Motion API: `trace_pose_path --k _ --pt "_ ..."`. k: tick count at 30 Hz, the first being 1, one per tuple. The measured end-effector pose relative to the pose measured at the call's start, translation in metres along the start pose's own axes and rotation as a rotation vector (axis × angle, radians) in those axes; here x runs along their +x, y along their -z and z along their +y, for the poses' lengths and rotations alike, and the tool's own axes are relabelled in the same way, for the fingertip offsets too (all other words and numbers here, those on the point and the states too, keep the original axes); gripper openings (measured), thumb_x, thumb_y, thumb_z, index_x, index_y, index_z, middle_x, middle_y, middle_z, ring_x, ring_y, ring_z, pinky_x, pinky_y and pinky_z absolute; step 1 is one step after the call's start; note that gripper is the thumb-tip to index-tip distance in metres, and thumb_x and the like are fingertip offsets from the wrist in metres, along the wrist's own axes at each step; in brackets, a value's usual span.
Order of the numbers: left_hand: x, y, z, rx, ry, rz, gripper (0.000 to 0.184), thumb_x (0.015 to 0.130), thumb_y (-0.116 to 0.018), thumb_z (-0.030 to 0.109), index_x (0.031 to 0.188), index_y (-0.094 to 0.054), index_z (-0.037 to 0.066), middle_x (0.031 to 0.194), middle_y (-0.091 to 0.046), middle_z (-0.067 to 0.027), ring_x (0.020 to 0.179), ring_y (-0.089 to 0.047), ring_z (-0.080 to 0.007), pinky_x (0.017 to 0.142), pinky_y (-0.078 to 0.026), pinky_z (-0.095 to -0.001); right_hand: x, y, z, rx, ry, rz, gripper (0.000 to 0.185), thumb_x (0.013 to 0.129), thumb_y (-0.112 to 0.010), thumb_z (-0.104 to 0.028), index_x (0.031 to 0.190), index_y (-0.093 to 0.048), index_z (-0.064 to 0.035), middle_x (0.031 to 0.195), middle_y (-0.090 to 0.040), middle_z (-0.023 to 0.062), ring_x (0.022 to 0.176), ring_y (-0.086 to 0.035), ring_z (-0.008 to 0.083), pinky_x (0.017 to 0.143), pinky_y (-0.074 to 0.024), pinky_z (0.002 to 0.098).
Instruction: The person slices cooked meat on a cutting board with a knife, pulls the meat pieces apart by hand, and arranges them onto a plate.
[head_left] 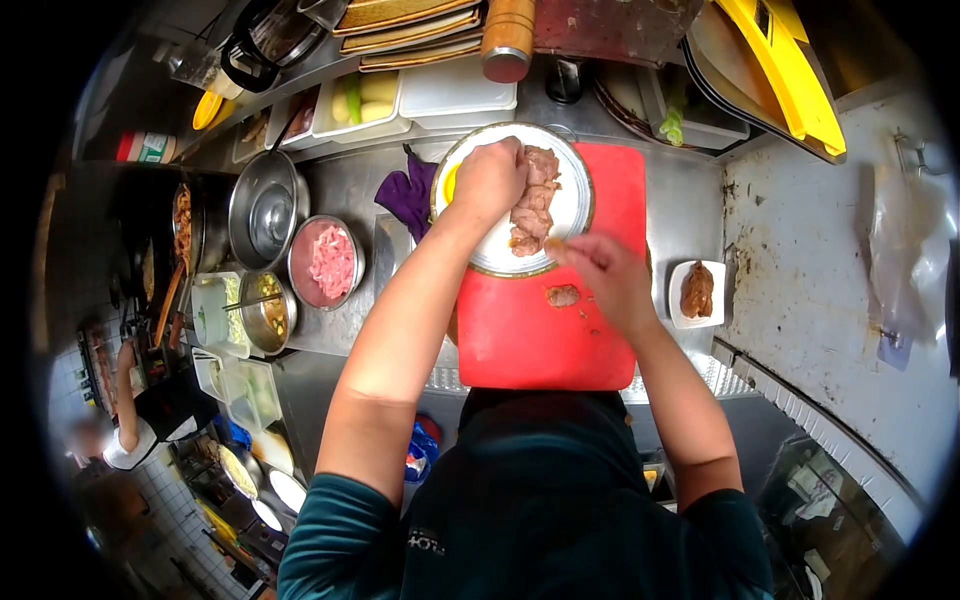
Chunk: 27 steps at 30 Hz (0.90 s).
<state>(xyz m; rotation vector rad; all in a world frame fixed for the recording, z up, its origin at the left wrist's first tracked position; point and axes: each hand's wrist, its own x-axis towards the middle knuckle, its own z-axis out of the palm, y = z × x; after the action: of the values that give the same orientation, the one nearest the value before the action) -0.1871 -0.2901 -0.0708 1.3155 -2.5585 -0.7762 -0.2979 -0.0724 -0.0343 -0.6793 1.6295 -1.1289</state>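
Note:
A white plate [484, 247] with a dark rim rests on the far part of a red cutting board [545, 350]. Sliced cooked meat [536, 200] lies in a row down the plate, and something yellow [449, 184] shows at its left side. My left hand [490, 180] is over the plate beside the meat, its fingers curled and their tips hidden. At the plate's near right edge, my right hand [605, 275], slightly blurred, pinches a small brownish piece of meat [555, 248]. Another meat slice [563, 296] and a few crumbs lie on the board just below the plate.
A small white dish [697, 318] holding browned meat stands to the right. On the left are a bowl of raw pink meat [331, 262], metal bowls [269, 208] and a purple cloth [407, 190]. Stacked trays [410, 30] sit above. Another person [130, 430] stands far left.

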Motion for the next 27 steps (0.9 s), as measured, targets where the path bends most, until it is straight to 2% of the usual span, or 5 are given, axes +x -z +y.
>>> trace_pose_path --k 10,14,20,24,27 --pt "-0.031 0.021 -0.006 -0.138 -0.201 0.3 0.016 0.09 -0.078 0.009 0.103 -0.074 0.0 0.098 -0.076 -0.0223 0.086 -0.075 -0.0411 0.08 -0.059 -0.0466 0.12 -0.029 0.031 0.116 0.128 0.156 0.026 0.095 -0.081 -0.013 0.115 -0.075 0.0023 0.102 -0.08 0.0095 0.09 -0.074 0.0144 0.081 -0.0584 0.0295" --pt "-0.062 0.031 -0.006 -0.204 -0.127 0.259 0.016 0.091 -0.078 0.006 0.104 -0.073 -0.001 0.099 -0.074 -0.0207 0.077 -0.072 -0.0344 0.073 -0.057 -0.0418 0.124 -0.03 0.035 0.04 0.161 0.203 0.02 0.099 -0.078 -0.012 0.116 -0.076 -0.0017 0.095 -0.077 0.0023 0.077 -0.065 0.0082 0.068 -0.0519 0.0266" --pt "-0.111 0.028 -0.001 -0.306 -0.081 0.244 0.015 0.092 -0.078 0.002 0.106 -0.073 -0.001 0.097 -0.073 -0.0177 0.068 -0.068 -0.0283 0.066 -0.055 -0.0383 0.124 -0.029 0.028 -0.112 0.177 0.235 0.021 0.098 -0.079 -0.014 0.113 -0.077 -0.0006 0.09 -0.079 0.0043 0.075 -0.068 0.0093 0.069 -0.0549 0.0282" --pt "-0.144 0.017 0.005 -0.349 -0.115 0.182 0.019 0.09 -0.079 -0.002 0.108 -0.073 -0.001 0.1 -0.073 -0.0173 0.071 -0.069 -0.0255 0.066 -0.055 -0.0368 0.129 -0.028 0.032 -0.248 0.254 0.293 0.023 0.097 -0.08 -0.017 0.112 -0.076 0.0002 0.091 -0.08 0.0076 0.079 -0.073 0.0139 0.075 -0.058 0.0316" --pt "-0.166 0.012 0.015 -0.357 -0.096 0.1 0.017 0.092 -0.078 0.002 0.108 -0.073 0.0 0.107 -0.074 -0.018 0.09 -0.074 -0.0354 0.079 -0.06 -0.0426 0.126 -0.027 0.028 -0.305 0.256 0.318 0.025 0.096 -0.08 -0.019 0.112 -0.076 -0.0001 0.092 -0.081 0.0099 0.082 -0.075 0.0176 0.077 -0.0592 0.0335"
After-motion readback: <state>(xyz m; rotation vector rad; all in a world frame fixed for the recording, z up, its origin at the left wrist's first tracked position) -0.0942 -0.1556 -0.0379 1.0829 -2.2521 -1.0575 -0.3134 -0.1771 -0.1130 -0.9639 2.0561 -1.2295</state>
